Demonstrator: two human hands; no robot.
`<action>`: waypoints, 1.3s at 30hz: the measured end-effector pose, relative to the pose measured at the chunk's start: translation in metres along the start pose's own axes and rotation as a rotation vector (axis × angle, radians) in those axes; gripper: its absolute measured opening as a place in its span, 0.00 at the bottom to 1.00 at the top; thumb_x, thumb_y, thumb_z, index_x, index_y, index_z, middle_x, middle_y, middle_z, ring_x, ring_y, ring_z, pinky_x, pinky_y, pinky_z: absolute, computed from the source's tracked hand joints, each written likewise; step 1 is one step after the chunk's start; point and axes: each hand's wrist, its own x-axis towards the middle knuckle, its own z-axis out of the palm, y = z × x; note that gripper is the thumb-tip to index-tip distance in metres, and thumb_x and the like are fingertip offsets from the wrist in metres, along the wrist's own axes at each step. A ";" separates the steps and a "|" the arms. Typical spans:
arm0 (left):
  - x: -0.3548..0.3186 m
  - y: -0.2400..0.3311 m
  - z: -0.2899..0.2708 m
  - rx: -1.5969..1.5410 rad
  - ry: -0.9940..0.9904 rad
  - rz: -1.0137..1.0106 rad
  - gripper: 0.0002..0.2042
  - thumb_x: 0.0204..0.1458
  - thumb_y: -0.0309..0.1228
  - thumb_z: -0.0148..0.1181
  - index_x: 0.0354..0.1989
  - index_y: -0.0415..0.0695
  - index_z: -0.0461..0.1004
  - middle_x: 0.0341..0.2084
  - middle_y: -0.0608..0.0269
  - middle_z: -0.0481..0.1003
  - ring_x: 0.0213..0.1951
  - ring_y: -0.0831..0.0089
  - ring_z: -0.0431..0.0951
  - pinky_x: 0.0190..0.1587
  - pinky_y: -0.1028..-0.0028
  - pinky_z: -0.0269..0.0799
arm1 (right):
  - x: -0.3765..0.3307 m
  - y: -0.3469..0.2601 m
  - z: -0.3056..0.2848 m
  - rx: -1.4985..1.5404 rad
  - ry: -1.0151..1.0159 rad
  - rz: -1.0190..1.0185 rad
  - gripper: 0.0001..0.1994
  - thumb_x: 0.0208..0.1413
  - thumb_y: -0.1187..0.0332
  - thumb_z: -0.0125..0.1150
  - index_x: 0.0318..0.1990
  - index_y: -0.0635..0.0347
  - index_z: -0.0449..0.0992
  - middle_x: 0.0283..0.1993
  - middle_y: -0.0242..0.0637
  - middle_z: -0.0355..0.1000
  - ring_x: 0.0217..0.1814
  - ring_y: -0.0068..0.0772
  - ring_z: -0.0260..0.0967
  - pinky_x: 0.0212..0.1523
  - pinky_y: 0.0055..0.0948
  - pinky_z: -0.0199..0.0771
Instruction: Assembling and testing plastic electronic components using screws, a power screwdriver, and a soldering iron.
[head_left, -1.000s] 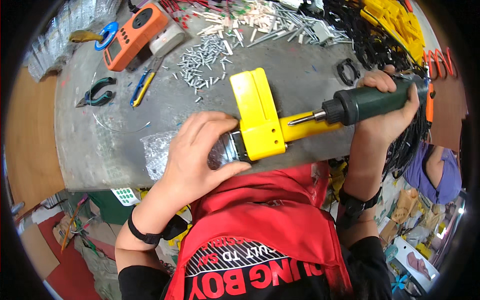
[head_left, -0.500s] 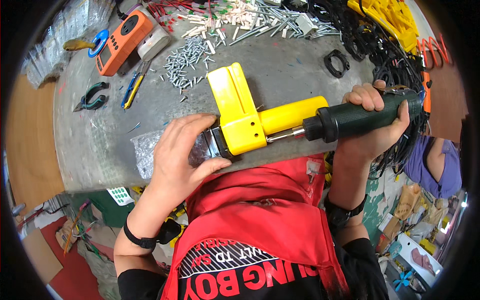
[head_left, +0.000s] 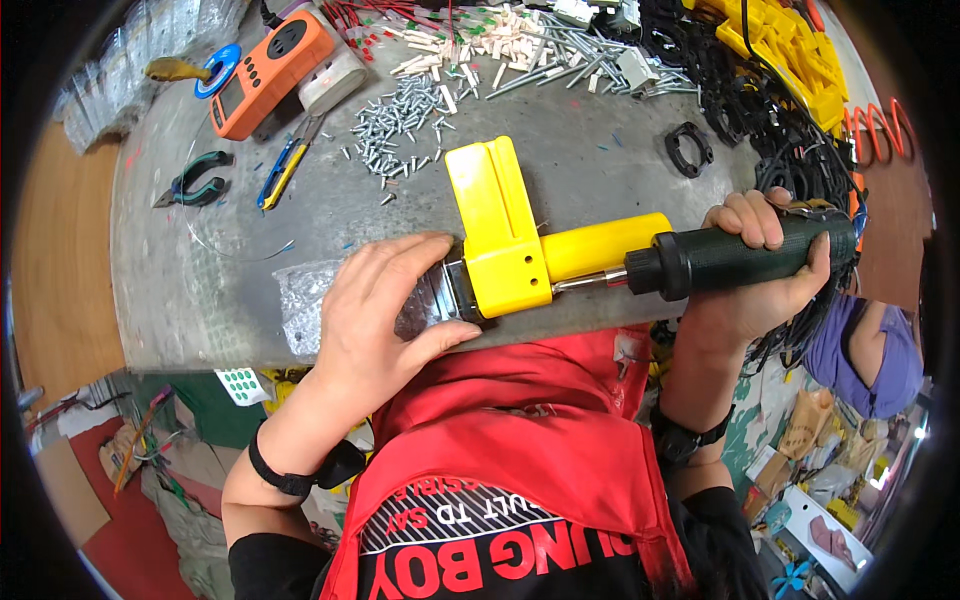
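A yellow plastic housing (head_left: 500,235) with a flat upright arm and a round tube lies crosswise in front of me. My left hand (head_left: 375,310) wraps round its left end, thumb below and fingers above, where a black collar (head_left: 459,290) meets a clear part. In my right hand (head_left: 750,308) is a dark green electric screwdriver (head_left: 715,262), held level and aimed left. Its metal bit (head_left: 590,281) runs alongside the yellow tube, with the tip at the housing's side near two small holes. The screw under the tip is hidden.
Beyond the housing lie a pile of screws (head_left: 390,130), long bolts (head_left: 560,72) and a black ring (head_left: 689,150). Pliers (head_left: 205,180), a utility knife (head_left: 287,170) and an orange meter (head_left: 270,75) sit at left. Yellow parts (head_left: 790,55) and black cables heap up at right.
The whole view has shifted slightly, so table and hands appear a little farther right and lower. Both hands keep their grips, and the bit stays at the housing's side.
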 end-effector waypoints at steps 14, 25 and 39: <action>-0.001 0.000 0.003 0.004 0.027 0.009 0.32 0.32 0.41 0.74 0.49 0.39 0.72 0.43 0.52 0.75 0.44 0.53 0.76 0.46 0.62 0.71 | -0.004 0.001 -0.009 0.094 0.007 0.025 0.22 0.55 0.47 0.51 0.41 0.59 0.64 0.26 0.25 0.59 0.28 0.22 0.57 0.37 0.25 0.62; -0.004 -0.001 0.008 0.016 0.073 0.033 0.33 0.32 0.42 0.73 0.49 0.36 0.73 0.44 0.50 0.75 0.43 0.53 0.76 0.47 0.62 0.71 | -0.007 0.006 -0.015 0.213 -0.050 0.028 0.22 0.53 0.48 0.53 0.39 0.60 0.65 0.25 0.26 0.60 0.28 0.22 0.57 0.36 0.24 0.61; -0.004 0.002 0.008 0.045 0.051 0.052 0.38 0.30 0.39 0.74 0.53 0.33 0.70 0.47 0.47 0.75 0.48 0.51 0.75 0.51 0.60 0.70 | -0.011 0.008 -0.012 0.199 -0.092 0.036 0.21 0.54 0.50 0.53 0.38 0.61 0.65 0.26 0.27 0.61 0.29 0.23 0.59 0.37 0.26 0.63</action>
